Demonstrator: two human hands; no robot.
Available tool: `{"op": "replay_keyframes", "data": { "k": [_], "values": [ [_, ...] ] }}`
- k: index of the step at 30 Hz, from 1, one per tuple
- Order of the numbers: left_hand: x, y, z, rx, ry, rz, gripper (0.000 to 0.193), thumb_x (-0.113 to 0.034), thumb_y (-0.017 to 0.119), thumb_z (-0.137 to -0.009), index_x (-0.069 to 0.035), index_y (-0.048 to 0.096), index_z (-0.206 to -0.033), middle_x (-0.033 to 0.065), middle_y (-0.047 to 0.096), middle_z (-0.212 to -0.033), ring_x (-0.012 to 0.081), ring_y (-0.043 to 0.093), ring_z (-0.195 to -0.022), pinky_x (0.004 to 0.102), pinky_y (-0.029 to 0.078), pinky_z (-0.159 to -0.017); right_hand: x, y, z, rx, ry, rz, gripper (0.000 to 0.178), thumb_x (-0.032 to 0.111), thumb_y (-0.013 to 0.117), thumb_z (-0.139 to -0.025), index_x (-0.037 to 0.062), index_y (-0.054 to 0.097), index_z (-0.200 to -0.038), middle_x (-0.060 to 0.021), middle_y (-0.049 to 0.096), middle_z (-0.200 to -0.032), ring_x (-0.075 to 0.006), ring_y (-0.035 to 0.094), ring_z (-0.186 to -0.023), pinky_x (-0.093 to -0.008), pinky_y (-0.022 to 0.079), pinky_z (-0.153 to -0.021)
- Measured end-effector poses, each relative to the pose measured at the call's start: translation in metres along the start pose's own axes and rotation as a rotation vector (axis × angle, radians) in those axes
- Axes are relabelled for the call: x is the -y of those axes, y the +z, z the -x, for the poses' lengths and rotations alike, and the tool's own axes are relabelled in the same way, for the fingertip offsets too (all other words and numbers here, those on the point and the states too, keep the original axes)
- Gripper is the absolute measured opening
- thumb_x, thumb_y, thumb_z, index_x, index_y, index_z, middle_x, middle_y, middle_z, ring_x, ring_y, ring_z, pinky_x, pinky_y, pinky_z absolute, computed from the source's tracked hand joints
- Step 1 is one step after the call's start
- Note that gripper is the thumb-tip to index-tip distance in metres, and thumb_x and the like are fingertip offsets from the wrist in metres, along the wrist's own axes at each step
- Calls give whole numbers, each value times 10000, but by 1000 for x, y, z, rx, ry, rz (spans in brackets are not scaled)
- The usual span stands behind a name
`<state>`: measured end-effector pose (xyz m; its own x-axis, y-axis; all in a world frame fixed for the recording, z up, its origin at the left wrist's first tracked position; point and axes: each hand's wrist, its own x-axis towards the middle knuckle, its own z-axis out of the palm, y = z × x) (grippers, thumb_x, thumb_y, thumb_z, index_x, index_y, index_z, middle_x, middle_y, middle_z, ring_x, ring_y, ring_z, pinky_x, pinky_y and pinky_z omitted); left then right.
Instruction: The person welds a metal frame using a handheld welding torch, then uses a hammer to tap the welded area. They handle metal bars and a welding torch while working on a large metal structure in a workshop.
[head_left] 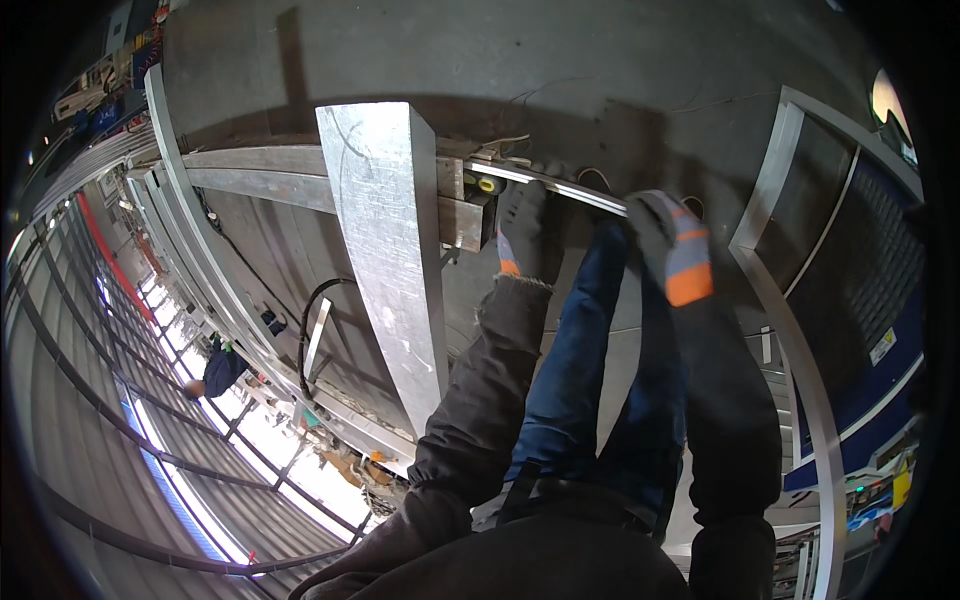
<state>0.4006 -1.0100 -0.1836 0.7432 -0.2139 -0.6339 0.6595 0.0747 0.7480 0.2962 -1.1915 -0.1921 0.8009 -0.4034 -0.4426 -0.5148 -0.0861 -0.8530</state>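
A narrow silvery metal strip (pixel 585 194) stretches sideways in front of my knees. Its left end lies by the end of a low beam. My left hand (pixel 522 228), in a grey and orange glove, has its fingers wrapped over the strip near that end. Around the strip's right end closes my right hand (pixel 672 238), gloved alike and slightly blurred. A small yellow-green and black object (pixel 489 185) sits under the strip left of my left hand; its kind is unclear. The undersides of both hands are hidden.
A large silvery square metal tube (pixel 385 230) rises close on my left, before low horizontal beams (pixel 260 178). On my right stand a metal frame (pixel 785 320) and a blue panel (pixel 865 385). A black cable (pixel 305 345) loops at left. Another person (pixel 222 370) is far off.
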Motion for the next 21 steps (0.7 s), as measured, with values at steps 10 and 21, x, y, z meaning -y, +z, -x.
{"op": "replay_keyframes", "data": {
  "k": [10, 21],
  "values": [
    [-3, -7, 0, -130, -74, 429, 588, -573, 458, -1036, -76, 554, -1336, 77, 625, -1252, 203, 607, -1136, 334, 472, -1025, 58, 130, -51, 30, -121, -56, 308, 156, 704, -911, 30, 629, -1182, -166, 694, -1088, -302, 685, -1009, -374, 541, -835],
    [11, -21, -9, -183, -139, 581, 505, -494, 526, -1033, -97, 557, -1344, 78, 642, -1225, 222, 632, -1101, 371, 531, -948, 63, 125, -37, 87, 89, -310, 263, 144, 657, -958, 39, 658, -1199, -119, 721, -983, -186, 693, -854, -324, 550, -744]
  ]
}}
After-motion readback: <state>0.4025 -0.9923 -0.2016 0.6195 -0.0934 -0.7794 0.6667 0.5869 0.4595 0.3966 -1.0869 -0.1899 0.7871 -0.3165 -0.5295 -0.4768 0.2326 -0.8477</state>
